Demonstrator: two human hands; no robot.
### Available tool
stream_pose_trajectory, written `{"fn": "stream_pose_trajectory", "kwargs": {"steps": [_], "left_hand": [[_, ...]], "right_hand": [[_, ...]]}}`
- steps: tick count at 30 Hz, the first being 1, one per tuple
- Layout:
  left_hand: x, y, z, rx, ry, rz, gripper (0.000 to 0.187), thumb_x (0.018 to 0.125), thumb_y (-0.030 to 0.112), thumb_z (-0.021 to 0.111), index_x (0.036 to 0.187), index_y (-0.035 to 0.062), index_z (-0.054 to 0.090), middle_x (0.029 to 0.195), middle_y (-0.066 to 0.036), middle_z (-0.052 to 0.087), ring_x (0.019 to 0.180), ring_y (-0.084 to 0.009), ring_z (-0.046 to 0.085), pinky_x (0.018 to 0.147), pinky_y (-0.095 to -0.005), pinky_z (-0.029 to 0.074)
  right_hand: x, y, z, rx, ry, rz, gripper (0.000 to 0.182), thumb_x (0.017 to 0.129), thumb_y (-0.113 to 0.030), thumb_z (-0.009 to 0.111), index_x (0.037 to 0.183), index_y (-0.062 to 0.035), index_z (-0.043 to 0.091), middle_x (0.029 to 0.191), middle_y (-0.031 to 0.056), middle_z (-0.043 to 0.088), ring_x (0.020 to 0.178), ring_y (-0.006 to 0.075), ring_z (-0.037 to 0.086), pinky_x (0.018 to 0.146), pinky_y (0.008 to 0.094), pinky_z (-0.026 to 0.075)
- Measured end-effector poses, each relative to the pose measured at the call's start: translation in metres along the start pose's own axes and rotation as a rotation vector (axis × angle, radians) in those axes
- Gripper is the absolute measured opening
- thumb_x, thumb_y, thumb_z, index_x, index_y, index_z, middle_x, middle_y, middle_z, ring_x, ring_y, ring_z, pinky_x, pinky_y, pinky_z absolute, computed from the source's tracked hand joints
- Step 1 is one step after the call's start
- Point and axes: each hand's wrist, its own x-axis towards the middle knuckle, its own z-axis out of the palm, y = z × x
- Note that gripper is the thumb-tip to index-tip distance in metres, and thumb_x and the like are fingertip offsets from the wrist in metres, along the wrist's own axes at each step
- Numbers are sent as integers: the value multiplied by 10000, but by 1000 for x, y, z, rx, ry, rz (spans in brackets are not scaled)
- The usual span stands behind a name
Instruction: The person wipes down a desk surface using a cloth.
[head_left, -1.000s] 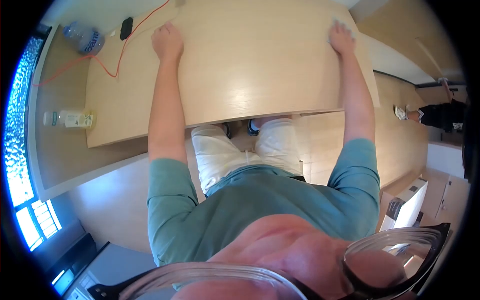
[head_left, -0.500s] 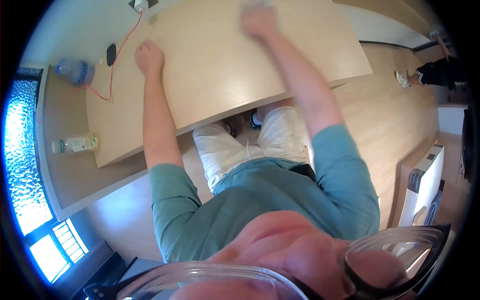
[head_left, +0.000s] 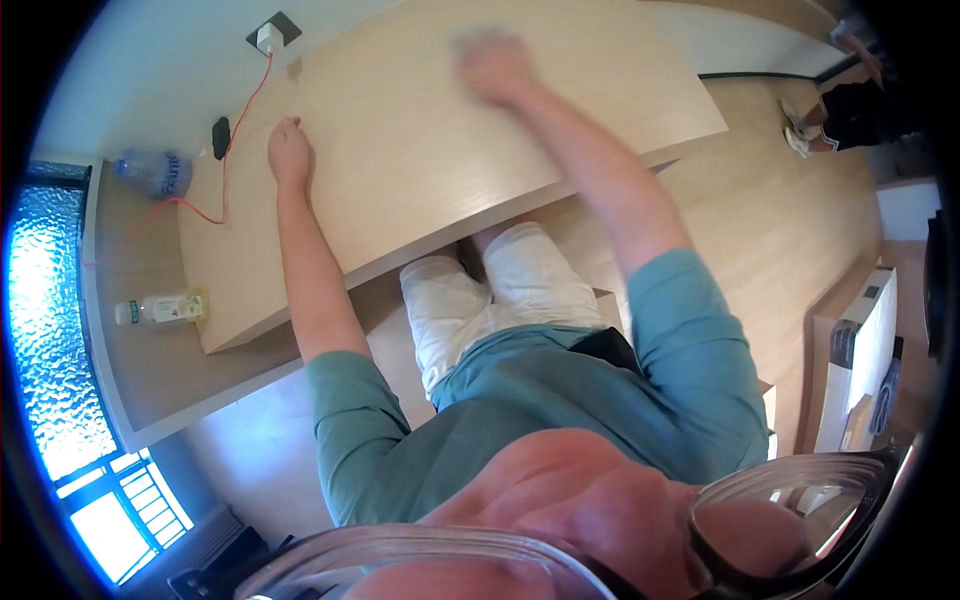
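On the light wood desk (head_left: pixel 400 150), my left hand (head_left: pixel 290 152) rests with its fingers curled in, and no object shows in it. A red cable (head_left: pixel 243 110) and a small black object (head_left: pixel 221 138) lie to the left of that hand. Farther along the desktop, my right hand (head_left: pixel 495 68) is smeared by motion, its fingers bent down toward the surface. A pale greyish patch shows at its fingertips, too blurred to name.
A white plug (head_left: pixel 269 38) sits in the wall socket. At the left are a large clear bottle (head_left: pixel 155 173) and a smaller bottle (head_left: pixel 162 309), near the window (head_left: pixel 60 330). Another person's legs (head_left: pixel 822 122) are at the far right. A white box (head_left: pixel 858 350) leans at right.
My right hand has shifted slightly left and down, still blurred. My left hand stays at about the same spot, its fingers turned a little. The whole view has tilted slightly.
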Motion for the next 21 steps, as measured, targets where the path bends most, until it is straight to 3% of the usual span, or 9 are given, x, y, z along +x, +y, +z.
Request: {"fn": "stream_pose_trajectory", "kwargs": {"steps": [1,2,3,9,12,14,16,17,21], "left_hand": [[-4,4,1,56,21,32,460,1047,313,444,1133,-38,729,1165,-254,716,1128,-413,653,985,-463,490],[-8,13,-2,45,22,24,460,1047,313,444,1133,-38,729,1165,-254,716,1128,-413,653,985,-463,490],[-9,18,-6,121,-9,22,433,1034,309,472,1112,-31,729,1134,-249,719,1104,-409,659,959,-467,499],[-11,18,-15,143,17,49,329,987,260,544,1038,-9,727,1041,-226,729,1007,-406,675,876,-482,523],[-9,4,-6,147,69,81,308,974,247,553,1031,1,729,1037,-222,731,992,-409,675,868,-484,526],[-8,6,-10,130,70,92,297,968,239,559,1039,11,735,1056,-217,729,1014,-403,670,889,-478,524],[-12,8,-13,129,64,64,302,973,242,559,1040,5,734,1064,-216,728,1023,-401,669,896,-471,523],[-11,13,-11,111,57,46,308,978,246,559,1041,0,734,1072,-216,726,1032,-398,667,904,-464,522],[-18,21,-11,67,42,-16,312,992,257,557,1043,6,736,1088,-205,727,1039,-390,666,909,-448,523]], "right_hand": [[5,51,-16,-69,-135,112,429,969,-309,461,1260,-131,721,1340,158,692,1279,363,619,1065,575,466],[-9,101,-14,-103,83,145,494,994,-352,430,1386,-151,654,1425,160,642,1335,371,578,1099,579,446],[-18,139,-37,-131,-118,276,607,1046,-439,347,1602,-213,436,1670,116,401,1536,349,367,1231,613,279],[-58,254,-60,-263,-133,603,657,1069,-508,252,1683,-271,244,1747,99,226,1590,402,230,1265,637,174],[-43,220,-51,-307,-190,629,647,1078,-489,238,1690,-279,212,1760,90,180,1601,394,198,1267,641,159],[-40,170,-23,-317,-37,277,585,1075,-418,280,1598,-211,440,1668,150,389,1518,417,373,1214,631,295],[-28,87,-14,-156,-67,37,478,1044,-326,365,1361,-124,660,1434,188,627,1334,432,566,1085,603,446],[-38,33,-3,-147,172,-135,363,982,-247,457,1138,-63,729,1213,192,723,1148,434,658,964,578,513],[-98,-180,-2,238,94,-390,404,901,-206,560,1228,-18,704,1310,210,668,1321,396,549,1154,615,354]]}}
